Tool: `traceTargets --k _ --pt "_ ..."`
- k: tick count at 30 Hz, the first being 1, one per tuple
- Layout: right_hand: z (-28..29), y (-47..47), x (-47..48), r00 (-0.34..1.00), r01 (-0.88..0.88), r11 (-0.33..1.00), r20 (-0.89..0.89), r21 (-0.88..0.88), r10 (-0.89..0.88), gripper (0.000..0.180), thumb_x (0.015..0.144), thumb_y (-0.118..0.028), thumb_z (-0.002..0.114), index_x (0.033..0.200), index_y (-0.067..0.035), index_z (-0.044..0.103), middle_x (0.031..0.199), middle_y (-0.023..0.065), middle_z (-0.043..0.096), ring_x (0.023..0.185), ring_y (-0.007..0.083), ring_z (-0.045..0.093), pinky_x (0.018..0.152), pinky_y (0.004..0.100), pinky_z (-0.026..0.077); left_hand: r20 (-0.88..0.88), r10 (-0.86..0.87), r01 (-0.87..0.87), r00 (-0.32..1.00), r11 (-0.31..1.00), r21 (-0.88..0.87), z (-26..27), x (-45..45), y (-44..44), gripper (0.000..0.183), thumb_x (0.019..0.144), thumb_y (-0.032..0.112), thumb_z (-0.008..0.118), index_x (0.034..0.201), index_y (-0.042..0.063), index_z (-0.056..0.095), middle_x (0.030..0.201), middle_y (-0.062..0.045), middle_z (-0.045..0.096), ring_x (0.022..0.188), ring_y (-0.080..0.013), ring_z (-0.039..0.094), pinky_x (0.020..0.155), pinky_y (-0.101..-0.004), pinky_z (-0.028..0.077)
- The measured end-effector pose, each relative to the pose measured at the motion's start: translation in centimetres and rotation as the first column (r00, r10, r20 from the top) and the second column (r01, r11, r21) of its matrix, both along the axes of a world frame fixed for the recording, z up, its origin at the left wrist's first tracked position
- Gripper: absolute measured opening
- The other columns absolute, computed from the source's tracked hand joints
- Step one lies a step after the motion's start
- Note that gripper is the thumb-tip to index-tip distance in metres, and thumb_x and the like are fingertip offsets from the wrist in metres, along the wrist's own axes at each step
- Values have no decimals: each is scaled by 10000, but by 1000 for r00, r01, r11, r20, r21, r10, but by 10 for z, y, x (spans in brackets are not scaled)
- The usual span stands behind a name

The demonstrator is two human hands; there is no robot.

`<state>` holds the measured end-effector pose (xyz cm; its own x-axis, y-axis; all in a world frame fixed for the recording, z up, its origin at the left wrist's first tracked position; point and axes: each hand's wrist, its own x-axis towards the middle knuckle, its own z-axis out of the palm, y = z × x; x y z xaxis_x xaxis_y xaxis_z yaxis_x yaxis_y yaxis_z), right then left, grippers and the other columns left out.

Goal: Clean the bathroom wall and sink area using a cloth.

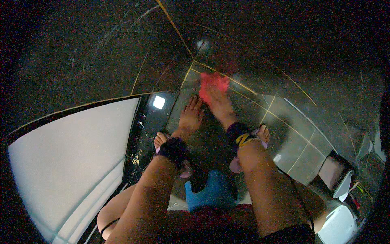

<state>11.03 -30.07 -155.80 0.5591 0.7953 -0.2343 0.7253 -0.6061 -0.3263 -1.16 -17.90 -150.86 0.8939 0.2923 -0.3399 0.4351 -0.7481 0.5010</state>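
A bright red cloth [214, 82] lies against the grey floor tiles [243, 105], close to where the floor meets the dark wall. My right hand [218, 99], somewhat blurred, is on top of the cloth and holds it down. Beside it, my left hand [191, 114] rests palm down, apparently on the floor, with its fingers a little apart and nothing in them. Dark bands circle both wrists. My feet, in pinkish footwear, stand on either side of my arms.
Dark walls [122, 55] with yellowish lines meet in a corner ahead. A large white panel [79, 158] rises at left beside a dark, shiny strip [141, 143]. Something blue [210, 195] is below me. White-lidded containers [338, 224] stand at right.
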Motion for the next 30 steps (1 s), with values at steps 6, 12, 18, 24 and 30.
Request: traceTargets --k 6,12,18,24,30 --pt "39 -44 -48 996 -40 997 82 69 34 572 873 -136 512 1400 13 346 1505 161 266 1403 296 234 1116 401 276 11 -106 106 994 994 38 -10 -4 -6 526 958 276 405 1444 99 309 1512 -103 280 1382 -308 275 1120 -471 237" --pt "51 -115 -176 879 286 957 -412 54 -240 562 854 -84 468 1402 -18 368 1522 87 269 1407 212 244 1107 383 290 -145 -327 321 934 945 -64 -15 -104 -96 534 956 286 406 1446 102 305 1513 -101 278 1384 -304 269 1122 -476 226" --pt "19 -106 -146 994 -82 996 -77 -38 78 541 848 -91 467 1383 -32 412 1521 81 278 1397 197 265 1097 365 298 -82 -245 250 966 967 51 -8 -103 -95 542 953 297 407 1448 105 301 1514 -98 275 1387 -300 263 1124 -481 216" --pt "29 -48 -72 965 184 962 -225 201 -137 537 867 -126 465 1389 -24 395 1499 103 310 1384 250 282 1090 360 302 -122 -244 250 962 967 39 -3 3 -48 550 951 307 408 1450 108 296 1515 -95 273 1389 -296 257 1125 -486 205" --pt "51 -101 -139 917 230 957 -368 175 -153 554 892 -180 439 1415 -27 345 1503 134 288 1382 281 283 1105 377 284 -241 -398 395 885 917 -60 -8 -75 -111 558 948 318 410 1452 111 292 1516 -93 270 1392 -293 251 1127 -491 195"
